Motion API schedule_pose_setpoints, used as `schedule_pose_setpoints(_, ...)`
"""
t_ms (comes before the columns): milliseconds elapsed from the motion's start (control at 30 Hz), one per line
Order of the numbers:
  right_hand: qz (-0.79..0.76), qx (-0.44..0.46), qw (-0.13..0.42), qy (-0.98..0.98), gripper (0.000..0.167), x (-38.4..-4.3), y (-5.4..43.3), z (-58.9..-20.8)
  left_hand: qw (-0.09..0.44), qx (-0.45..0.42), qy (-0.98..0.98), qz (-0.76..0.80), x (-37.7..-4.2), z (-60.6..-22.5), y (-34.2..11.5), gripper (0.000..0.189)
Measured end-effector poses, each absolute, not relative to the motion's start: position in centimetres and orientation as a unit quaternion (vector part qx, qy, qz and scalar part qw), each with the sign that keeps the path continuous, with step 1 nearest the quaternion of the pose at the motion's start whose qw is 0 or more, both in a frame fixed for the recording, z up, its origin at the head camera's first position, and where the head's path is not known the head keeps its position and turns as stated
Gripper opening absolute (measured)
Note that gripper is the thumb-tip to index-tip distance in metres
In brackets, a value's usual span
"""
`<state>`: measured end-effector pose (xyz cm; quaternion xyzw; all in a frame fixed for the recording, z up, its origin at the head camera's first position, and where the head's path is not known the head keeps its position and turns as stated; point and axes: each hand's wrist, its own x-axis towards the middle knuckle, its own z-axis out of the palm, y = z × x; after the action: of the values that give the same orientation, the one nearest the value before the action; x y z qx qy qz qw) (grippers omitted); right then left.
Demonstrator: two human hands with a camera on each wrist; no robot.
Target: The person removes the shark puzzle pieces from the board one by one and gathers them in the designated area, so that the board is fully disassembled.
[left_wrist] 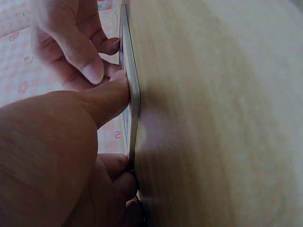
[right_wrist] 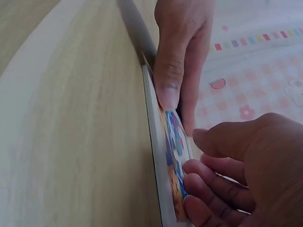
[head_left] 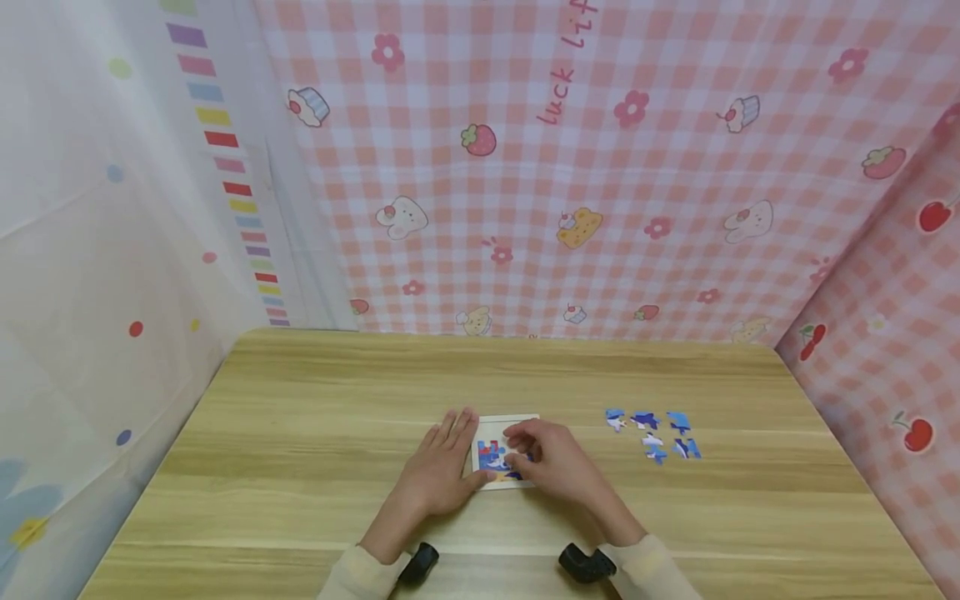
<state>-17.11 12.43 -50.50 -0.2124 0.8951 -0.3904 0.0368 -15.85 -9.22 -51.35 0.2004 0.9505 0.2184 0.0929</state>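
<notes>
A small jigsaw puzzle board (head_left: 508, 419) with a pale raised frame lies on the table. Its lower part holds colourful picture pieces (head_left: 491, 454), while a pale strip shows along its top. My left hand (head_left: 438, 475) lies along the board's left side, fingers extended. The left thumb (left_wrist: 111, 97) presses on the board's near left corner. Over the right part of the board is my right hand (head_left: 555, 458), thumb and forefinger apart. Its fingertips (right_wrist: 191, 182) touch the pieces in the right wrist view, and no piece shows between them. The right hand hides part of the picture.
Several loose blue and white puzzle pieces (head_left: 654, 421) lie in two rows to the right of the board. The wooden table (head_left: 300, 400) meets a pink checked curtain (head_left: 525, 183) at the back. Cloth also hangs at both sides.
</notes>
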Motion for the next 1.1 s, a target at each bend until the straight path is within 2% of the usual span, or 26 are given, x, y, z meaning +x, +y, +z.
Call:
schedule_pose_setpoints(133, -0.384, -0.209, 0.026, 0.899, 0.027, -17.1, 11.6, -50.7, 0.092, 0.201, 0.95, 0.219, -15.8, -51.3, -9.2, 0.085)
schedule_pose_setpoints(367, -0.341, -0.186, -0.013, 0.921, 0.021, -16.7, 10.1, -51.0, 0.085, 0.205, 0.949, 0.222, -15.9, -51.4, -9.2, 0.084)
schedule_pose_setpoints(1100, -0.357, -0.173, -0.051, 0.916, 0.021, -16.7, 9.7, -51.5, 0.095, 0.198, 0.95, 0.223, -15.7, -51.3, -9.3, 0.086)
